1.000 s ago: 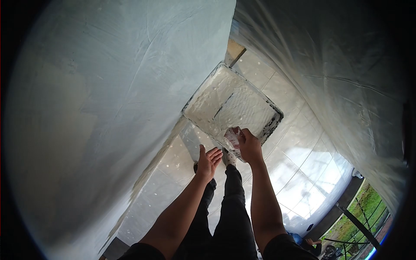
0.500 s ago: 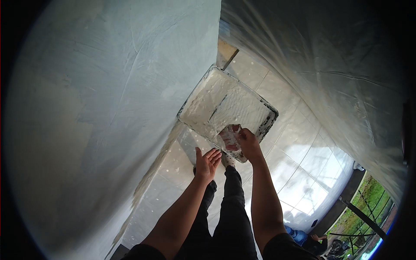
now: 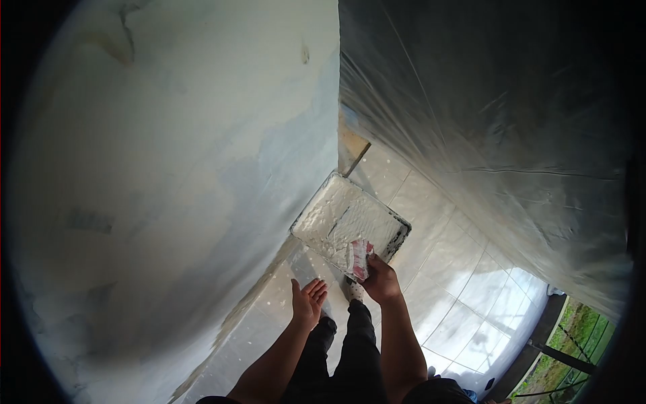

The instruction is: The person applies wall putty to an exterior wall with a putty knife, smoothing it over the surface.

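Observation:
My right hand [image 3: 383,279] is closed around a flat, pinkish-red piece [image 3: 359,259] smeared with white paint or filler; its exact kind I cannot make out. It is held over the near corner of a paint tray [image 3: 402,236], whose inside is coated in thick white material and whose edges show dark patches. My left hand [image 3: 309,301] holds nothing. Its palm is turned up with the fingers stretched out, a little left of the tray's near corner, between the wall and my legs.
A patchy pale wall [image 3: 202,168] rises on the left. Translucent plastic sheeting [image 3: 498,135] hangs on the right. Light floor tiles [image 3: 444,283] with white specks lie below. My foot [image 3: 353,289] is just beneath the tray. Grass and a railing [image 3: 565,357] show at lower right.
My view has tilted up, so tray and hands sit lower in the picture. The red piece has turned in my right hand and now appears more edge-on. My left hand stays open.

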`<state>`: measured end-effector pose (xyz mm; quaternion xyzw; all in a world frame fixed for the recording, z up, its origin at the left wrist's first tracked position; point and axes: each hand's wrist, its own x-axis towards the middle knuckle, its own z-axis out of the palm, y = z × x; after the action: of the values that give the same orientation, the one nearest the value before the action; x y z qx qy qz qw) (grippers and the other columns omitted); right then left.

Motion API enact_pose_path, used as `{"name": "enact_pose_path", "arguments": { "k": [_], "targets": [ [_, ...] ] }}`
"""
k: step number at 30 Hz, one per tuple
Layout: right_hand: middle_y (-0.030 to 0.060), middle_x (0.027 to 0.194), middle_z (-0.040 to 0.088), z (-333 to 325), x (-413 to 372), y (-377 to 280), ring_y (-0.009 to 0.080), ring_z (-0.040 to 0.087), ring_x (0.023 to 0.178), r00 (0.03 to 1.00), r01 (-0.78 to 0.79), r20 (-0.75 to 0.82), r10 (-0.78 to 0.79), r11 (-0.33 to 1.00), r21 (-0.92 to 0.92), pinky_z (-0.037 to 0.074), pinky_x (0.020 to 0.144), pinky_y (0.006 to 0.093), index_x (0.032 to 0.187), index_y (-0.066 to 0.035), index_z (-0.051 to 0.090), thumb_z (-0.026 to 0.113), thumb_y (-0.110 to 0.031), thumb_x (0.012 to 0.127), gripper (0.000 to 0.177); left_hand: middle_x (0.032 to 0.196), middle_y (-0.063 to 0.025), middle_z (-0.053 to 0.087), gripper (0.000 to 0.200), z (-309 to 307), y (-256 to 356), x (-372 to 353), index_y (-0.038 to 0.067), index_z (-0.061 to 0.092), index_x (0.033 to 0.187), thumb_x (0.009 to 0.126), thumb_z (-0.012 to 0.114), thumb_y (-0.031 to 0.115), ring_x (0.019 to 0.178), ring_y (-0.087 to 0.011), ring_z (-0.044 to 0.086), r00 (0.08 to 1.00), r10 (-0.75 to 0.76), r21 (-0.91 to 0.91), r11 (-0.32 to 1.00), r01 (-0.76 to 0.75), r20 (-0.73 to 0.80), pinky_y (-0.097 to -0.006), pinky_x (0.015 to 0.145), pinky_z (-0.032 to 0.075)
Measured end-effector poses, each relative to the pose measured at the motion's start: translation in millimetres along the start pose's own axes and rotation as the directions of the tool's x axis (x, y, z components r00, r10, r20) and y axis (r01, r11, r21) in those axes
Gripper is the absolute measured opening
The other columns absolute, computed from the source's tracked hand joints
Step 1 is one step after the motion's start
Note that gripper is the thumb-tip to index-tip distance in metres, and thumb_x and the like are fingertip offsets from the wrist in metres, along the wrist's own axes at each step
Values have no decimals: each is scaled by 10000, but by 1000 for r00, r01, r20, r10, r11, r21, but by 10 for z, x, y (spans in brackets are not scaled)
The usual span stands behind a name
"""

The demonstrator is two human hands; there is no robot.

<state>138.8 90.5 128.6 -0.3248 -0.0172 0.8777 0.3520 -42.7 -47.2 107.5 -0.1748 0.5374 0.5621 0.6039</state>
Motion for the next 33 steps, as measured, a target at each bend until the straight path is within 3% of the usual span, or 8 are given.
{"name": "enact_pose_path", "arguments": {
  "k": [7,11,15,17,23,25,27,33],
  "targets": [
    [98,1252,634,1091,-593,-575,219,657,1124,988,39,150,-22,993,-108,537,951,371,1335,-28,544,591,-118,932,415,1451,-240,534,1011,450,457,-853,-95,436,1467,994,293,787,1391,-350,486,988,124,-52,991,-120,91,-465,1220,320],
    [79,1125,678,677,-220,-660,219,681,996,973,214,160,-163,895,-392,560,848,378,1259,-36,591,631,-130,934,341,1503,-257,488,1031,667,627,-1212,-102,389,1502,988,308,787,1429,-371,444,964,234,-67,972,-227,128,-481,1238,295],
    [56,908,630,108,165,-562,175,629,791,976,-38,-163,-144,627,-778,531,663,355,1012,-84,606,671,-148,923,128,1514,-266,475,1025,671,603,-1249,-106,387,1502,993,302,780,1438,-372,436,949,300,-116,950,-289,93,-481,1242,291],
    [42,900,629,-47,211,-521,158,602,771,968,-115,-226,-113,600,-792,497,635,340,1010,-106,618,678,-149,916,120,1474,-250,519,1021,612,495,-1187,-103,402,1494,992,316,782,1395,-351,485,951,306,-146,943,-298,36,-456,1228,307],
    [47,991,670,273,-34,-451,179,641,844,995,-17,-92,-38,845,-534,469,657,346,1126,-87,613,609,-117,954,174,1464,-237,539,1019,777,317,-1298,-95,407,1497,1000,267,783,1391,-338,495,951,307,-119,944,-309,-37,-453,1217,313],
    [68,1105,681,389,-125,-490,208,674,951,998,-51,-68,17,838,-543,519,743,362,1243,-80,591,573,-84,960,284,1505,-242,509,1008,871,372,-1312,-86,415,1501,1006,244,775,1419,-340,471,937,348,-33,937,-347,26,-453,1229,303],
    [90,1194,670,564,-186,-535,236,681,1052,993,14,115,33,921,-389,556,852,400,1326,-65,561,563,-73,958,367,1503,-239,514,979,949,473,-1362,-80,427,1497,1023,220,751,1420,-328,473,918,395,-21,919,-395,35,-446,1230,304],
    [108,1248,659,1373,-557,-867,256,679,1092,966,3,229,117,885,-465,562,907,429,1369,-42,529,570,-83,953,420,1475,-243,540,901,1136,941,-1870,-77,459,1472,1061,206,685,1401,-320,496,699,698,78,697,-713,153,-451,1221,327]
  ]
}}
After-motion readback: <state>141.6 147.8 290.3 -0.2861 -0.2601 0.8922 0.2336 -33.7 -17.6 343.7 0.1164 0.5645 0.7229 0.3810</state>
